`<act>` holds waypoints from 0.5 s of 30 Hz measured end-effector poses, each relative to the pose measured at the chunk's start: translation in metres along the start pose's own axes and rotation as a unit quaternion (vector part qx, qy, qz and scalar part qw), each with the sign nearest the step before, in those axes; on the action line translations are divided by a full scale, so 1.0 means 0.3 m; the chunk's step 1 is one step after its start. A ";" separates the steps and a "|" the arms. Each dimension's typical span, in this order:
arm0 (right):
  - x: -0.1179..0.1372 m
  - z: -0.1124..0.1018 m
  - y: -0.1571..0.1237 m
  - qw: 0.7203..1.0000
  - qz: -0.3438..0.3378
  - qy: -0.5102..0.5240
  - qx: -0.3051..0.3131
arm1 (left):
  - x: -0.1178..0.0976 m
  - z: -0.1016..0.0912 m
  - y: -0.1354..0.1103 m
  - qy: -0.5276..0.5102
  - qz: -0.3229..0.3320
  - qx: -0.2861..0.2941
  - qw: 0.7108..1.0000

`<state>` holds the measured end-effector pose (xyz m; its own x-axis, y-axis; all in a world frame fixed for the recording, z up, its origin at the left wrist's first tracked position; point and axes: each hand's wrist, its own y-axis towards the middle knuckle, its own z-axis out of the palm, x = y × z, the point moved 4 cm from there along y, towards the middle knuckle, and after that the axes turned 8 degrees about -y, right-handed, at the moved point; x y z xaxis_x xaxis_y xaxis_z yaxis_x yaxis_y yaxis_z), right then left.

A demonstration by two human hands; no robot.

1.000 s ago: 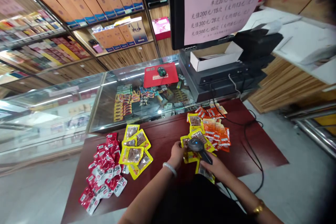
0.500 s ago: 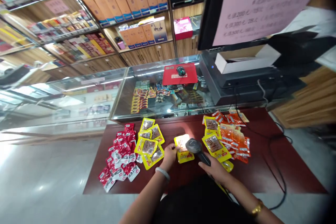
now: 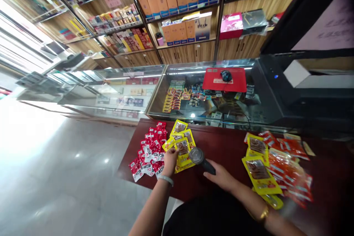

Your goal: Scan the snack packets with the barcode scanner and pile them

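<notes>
My left hand (image 3: 170, 160) pinches the edge of a yellow snack packet (image 3: 183, 148) at the left pile of yellow packets (image 3: 179, 127). In my right hand (image 3: 221, 177) is a dark barcode scanner (image 3: 197, 156), its head close to the right side of that pile. Left of my left hand lies a heap of small red and white packets (image 3: 151, 147). Farther right on the dark red table (image 3: 221, 143) sit more yellow packets (image 3: 260, 175), beside a spread of orange packets (image 3: 287, 166).
Behind the table stands a glass display counter (image 3: 193, 114) with a red mat (image 3: 210, 81) and a black computer mouse (image 3: 226, 76) on top. A dark machine with a monitor and a white open box (image 3: 297, 75) stands at right. Stocked shelves (image 3: 182, 13) line the back.
My left hand has carried the yellow packet from the table's middle leftward onto the left pile. The scanner has followed to the left, its bright light no longer on the packet. The view has swung left.
</notes>
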<state>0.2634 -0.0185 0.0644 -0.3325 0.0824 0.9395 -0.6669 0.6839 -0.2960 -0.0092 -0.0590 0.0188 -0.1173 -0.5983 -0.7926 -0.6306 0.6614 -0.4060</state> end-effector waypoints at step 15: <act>-0.014 -0.106 -0.081 0.991 0.052 0.034 -0.120 | -0.183 0.089 -0.003 0.151 0.195 -0.072 0.967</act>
<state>0.3023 -0.0124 0.0731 -0.3399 0.2055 0.9177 -0.4500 0.8213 -0.3506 0.0185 -0.0147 0.0505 -0.5715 -0.4357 -0.6954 -0.5910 0.8065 -0.0197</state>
